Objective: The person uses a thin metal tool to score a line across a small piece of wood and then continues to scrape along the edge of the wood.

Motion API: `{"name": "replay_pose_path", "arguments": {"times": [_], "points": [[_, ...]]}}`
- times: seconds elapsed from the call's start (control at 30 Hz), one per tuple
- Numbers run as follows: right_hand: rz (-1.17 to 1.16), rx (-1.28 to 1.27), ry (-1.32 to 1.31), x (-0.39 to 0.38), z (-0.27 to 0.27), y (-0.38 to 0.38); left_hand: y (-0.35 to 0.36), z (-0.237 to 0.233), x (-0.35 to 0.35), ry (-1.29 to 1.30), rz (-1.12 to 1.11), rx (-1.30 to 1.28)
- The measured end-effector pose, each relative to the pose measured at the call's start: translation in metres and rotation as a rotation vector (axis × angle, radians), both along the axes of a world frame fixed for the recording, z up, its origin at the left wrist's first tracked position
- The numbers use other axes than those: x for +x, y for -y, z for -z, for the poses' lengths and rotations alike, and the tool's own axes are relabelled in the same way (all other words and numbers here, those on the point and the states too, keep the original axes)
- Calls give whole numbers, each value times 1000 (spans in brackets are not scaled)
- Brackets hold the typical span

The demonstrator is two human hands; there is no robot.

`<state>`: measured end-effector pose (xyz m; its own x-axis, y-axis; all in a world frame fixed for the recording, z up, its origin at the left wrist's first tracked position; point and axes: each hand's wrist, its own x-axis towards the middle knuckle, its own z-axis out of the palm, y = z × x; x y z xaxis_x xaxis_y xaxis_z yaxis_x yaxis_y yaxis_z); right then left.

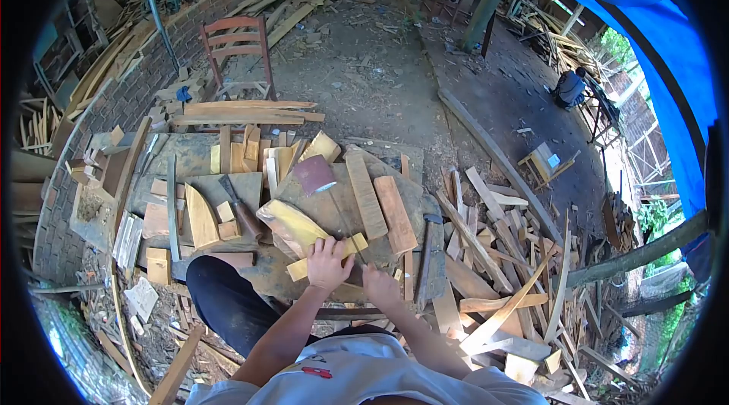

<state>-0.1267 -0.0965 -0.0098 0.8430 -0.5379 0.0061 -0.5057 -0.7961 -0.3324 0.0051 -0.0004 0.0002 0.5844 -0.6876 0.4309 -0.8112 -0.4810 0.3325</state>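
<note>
My left hand presses down on a small yellow wood strip at the near edge of the workbench, its fingers spread over it. My right hand is closed just to the right, at the near end of a long thin tool; the tool's handle is hidden in the fist. The thin tool runs away from me across the strip's right part. Beyond my left hand lies a larger pale yellow wood piece. A reddish-brown block sits past the tool's far end.
Two thick planks lie right of the tool. A chisel-like tool and wood pieces lie left. Offcuts are heaped at the right. Beyond the bench stands a wooden chair. A person crouches far right.
</note>
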Motion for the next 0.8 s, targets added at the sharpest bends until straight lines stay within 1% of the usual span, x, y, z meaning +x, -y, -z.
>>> {"name": "replay_pose_path", "arguments": {"times": [0.07,0.17,0.3,0.4,0.47,0.57,0.67,0.77,0.8], "points": [[6,24,35,24,7,5,1,0,1,-1,-12,0],[36,4,40,31,1,3,0,-1,0,-9,-13,0],[-17,-1,-11,-10,2,-4,-1,1,1,24,-7,-3],[19,3,-74,-28,-9,-8,0,2,0,9,-7,-7],[5,54,-54,-16,-4,-3,0,1,-1,5,-5,-2],[6,36,12,18,-4,3,0,-1,1,2,-10,1],[8,9,44,29,3,3,0,-1,0,-14,-10,7],[-26,-49,-8,1,0,-2,0,-2,2,-63,-17,30],[-38,-41,-36,-8,6,1,0,-3,3,-38,-17,6]]}}
